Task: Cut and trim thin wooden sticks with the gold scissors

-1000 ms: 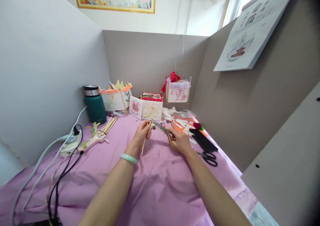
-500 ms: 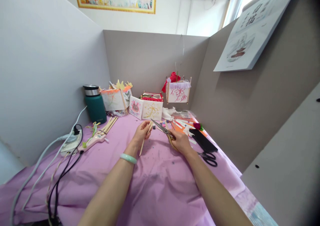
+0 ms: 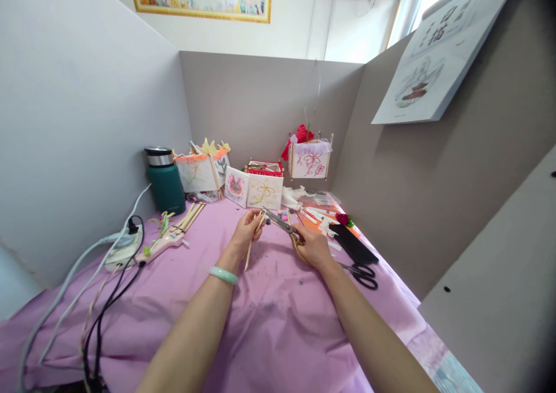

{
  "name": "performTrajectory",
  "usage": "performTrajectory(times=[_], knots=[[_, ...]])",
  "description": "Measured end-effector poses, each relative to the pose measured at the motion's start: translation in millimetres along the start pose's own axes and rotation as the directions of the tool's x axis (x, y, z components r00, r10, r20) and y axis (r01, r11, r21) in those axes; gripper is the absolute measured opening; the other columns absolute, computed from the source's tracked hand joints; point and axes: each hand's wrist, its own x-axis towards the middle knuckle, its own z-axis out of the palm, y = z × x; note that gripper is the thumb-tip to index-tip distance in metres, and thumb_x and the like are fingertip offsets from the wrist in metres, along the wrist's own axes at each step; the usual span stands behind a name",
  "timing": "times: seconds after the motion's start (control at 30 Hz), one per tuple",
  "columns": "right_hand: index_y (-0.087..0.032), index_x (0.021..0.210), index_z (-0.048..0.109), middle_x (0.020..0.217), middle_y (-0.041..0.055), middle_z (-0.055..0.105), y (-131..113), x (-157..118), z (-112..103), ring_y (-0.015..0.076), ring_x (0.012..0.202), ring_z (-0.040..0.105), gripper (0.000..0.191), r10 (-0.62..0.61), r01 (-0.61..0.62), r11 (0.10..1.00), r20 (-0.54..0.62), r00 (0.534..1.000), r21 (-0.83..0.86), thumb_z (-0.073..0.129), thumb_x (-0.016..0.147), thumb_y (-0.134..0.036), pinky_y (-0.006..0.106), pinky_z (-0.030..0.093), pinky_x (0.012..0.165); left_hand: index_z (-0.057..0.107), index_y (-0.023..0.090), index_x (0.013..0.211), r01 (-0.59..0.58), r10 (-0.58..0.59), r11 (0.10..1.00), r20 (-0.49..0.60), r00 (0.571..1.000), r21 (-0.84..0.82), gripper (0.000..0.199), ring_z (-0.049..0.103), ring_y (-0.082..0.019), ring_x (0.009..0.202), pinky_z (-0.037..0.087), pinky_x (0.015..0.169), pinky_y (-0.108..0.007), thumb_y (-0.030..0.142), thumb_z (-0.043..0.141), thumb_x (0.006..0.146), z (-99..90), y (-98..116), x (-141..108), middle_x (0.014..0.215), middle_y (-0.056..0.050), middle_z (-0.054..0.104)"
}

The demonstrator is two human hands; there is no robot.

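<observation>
Pinched in my left hand (image 3: 248,231) is a thin wooden stick (image 3: 248,256), its lower end slanting down over the cloth and its upper end between the fingertips. A pale green bangle (image 3: 223,275) circles that wrist. My right hand (image 3: 311,246) grips a pair of gold-handled scissors (image 3: 280,221), whose blades point up and left at the stick's upper end. Whether the blades touch the stick, I cannot tell. Black-handled scissors (image 3: 364,275) lie by my right forearm, beside a black phone (image 3: 353,243).
A green bottle (image 3: 165,183), a pink glue gun (image 3: 161,246) and a power strip (image 3: 125,253) with cables stand left. Decorated paper lanterns (image 3: 264,191) line the back; another lantern (image 3: 310,161) hangs right. Markers (image 3: 313,215) and a red flower (image 3: 341,219) lie right on the purple cloth (image 3: 278,329).
The stick's lower end has shifted slightly to the right. Both hands otherwise stay almost in the same place, with the scissor blades still near the left fingertips.
</observation>
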Motion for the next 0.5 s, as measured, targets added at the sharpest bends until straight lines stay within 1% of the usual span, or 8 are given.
performTrajectory(times=[0.17, 0.37, 0.5], knots=[[-0.026, 0.105, 0.065, 0.078, 0.0015, 0.068, -2.2, 0.6, -1.8, 0.0152, 0.066, 0.058, 0.025, -0.009, 0.009, 1.000, -0.013, 1.000, -0.002, 0.052, 0.084, -0.027, 0.024, 0.036, 0.060, 0.049, 0.020, 0.091, 0.022, -0.022, 0.999, 0.013, 1.000, -0.038, 0.024, 0.024, 0.000, 0.032, 0.014, 0.031, -0.016, 0.036, 0.062, 0.079, -0.6, 0.4, -0.4, 0.062, 0.007, 0.047], [-0.024, 0.098, 0.064, 0.077, 0.0018, 0.068, -4.2, 0.7, -2.2, 0.0145, 0.066, 0.059, 0.019, -0.022, 0.022, 1.000, 0.014, 1.000, 0.011, 0.049, 0.087, -0.028, 0.022, 0.036, 0.060, 0.049, 0.019, 0.091, 0.027, -0.026, 0.997, 0.014, 1.000, -0.069, 0.024, 0.024, 0.001, 0.032, 0.014, 0.031, -0.016, 0.036, 0.061, 0.079, -0.4, 1.6, -2.1, 0.064, 0.007, 0.047], [-0.023, 0.098, 0.064, 0.074, 0.0024, 0.067, -3.8, 0.6, -0.9, 0.0150, 0.066, 0.059, 0.021, -0.029, 0.029, 0.999, 0.027, 0.999, -0.019, 0.048, 0.088, -0.031, 0.022, 0.036, 0.060, 0.049, 0.019, 0.092, 0.026, -0.025, 0.998, 0.006, 1.000, -0.065, 0.025, 0.024, 0.001, 0.031, 0.014, 0.031, -0.016, 0.036, 0.062, 0.079, -0.9, 1.2, -1.1, 0.063, 0.007, 0.048]])
